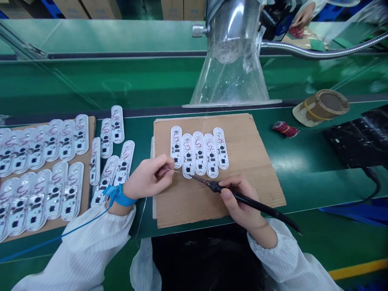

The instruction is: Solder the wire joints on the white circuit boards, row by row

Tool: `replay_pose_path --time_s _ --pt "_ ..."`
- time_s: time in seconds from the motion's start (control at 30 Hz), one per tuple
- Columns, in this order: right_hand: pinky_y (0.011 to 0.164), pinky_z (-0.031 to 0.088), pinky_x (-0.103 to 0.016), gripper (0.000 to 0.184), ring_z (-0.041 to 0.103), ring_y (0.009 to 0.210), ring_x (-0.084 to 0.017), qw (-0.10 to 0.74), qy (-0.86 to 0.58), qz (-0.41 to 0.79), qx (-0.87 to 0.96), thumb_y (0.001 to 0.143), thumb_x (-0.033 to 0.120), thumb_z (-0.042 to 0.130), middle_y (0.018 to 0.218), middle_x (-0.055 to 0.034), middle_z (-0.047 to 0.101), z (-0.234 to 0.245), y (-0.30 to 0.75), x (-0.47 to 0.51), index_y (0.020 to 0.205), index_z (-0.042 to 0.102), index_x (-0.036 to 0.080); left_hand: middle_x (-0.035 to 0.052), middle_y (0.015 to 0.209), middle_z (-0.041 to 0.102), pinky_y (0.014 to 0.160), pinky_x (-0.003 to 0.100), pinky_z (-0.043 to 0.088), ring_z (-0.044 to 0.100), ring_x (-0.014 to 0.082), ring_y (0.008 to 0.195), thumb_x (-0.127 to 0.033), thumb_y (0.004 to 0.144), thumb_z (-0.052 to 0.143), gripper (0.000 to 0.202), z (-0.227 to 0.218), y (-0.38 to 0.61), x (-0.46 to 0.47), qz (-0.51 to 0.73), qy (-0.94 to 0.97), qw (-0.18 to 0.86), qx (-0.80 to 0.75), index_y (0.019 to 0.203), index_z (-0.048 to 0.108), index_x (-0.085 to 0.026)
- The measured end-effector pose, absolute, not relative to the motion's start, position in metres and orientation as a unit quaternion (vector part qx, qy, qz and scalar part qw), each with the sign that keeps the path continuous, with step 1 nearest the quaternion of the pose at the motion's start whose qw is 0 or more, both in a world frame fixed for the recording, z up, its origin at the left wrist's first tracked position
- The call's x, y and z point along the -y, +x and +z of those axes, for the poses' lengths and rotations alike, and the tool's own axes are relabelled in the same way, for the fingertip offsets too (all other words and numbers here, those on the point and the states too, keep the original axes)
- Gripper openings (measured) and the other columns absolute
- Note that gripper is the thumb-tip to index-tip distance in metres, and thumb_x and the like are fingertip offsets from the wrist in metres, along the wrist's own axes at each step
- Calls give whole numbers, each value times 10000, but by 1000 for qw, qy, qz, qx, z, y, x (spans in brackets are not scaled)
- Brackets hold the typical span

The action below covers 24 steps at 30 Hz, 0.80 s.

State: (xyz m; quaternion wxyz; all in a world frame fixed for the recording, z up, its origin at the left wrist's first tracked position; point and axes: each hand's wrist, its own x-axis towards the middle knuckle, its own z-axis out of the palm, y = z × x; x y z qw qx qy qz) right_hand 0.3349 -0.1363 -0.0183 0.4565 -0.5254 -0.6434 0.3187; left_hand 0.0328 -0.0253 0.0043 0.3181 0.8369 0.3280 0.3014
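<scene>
Your left hand (pixel 148 176) pinched a thin solder wire (pixel 181 172) between its fingertips, while your right hand (pixel 242 200) was clamped around a black soldering iron (pixel 257 204), held like a pen. The iron's tip sat at the lower end of the second of five white circuit boards (pixel 199 153) lined up on a cardboard sheet (pixel 251 161), with the wire running to that same spot, though the view did not settle whether either touched the board. A blue wrist strap (pixel 119 195) circled your left wrist, and its blue cord (pixel 57 234) trailed down across your white smock sleeve (pixel 87 250). Left of the sheet, more boards (pixel 72 190) lay in rows on a second piece of cardboard (pixel 91 129), with several loose ones just beside it, and your left forearm crossed in front of the nearest. Beyond the sheet, a clear plastic fume funnel (pixel 230 76) on a metal gooseneck (pixel 318 52) stood over the green surface (pixel 303 186). To your right lay a bundle of red wires (pixel 285 129) and a banded cardboard roll (pixel 321 107)
</scene>
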Motion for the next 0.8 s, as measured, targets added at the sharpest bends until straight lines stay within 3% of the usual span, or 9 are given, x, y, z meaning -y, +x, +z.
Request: replay_pose_path --time_s 0.63,0.8 --pt "627 616 -282 191 760 700 -177 435 -522 321 659 1108 462 722 891 -17 792 -12 333 131 1129 723 272 -97 654 418 520 218 342 378 92 530 -125 950 569 113 6 32 24 274 831 337 -348 929 551 -235" --pt "663 621 -282 152 759 744 -173 456 -516 342 639 1100 422 745 953 -18 792 -14 334 131 1162 721 286 -96 659 443 518 213 352 397 91 529 -114 953 586 123 6 31 24 283 825 344 -348 937 557 -232"
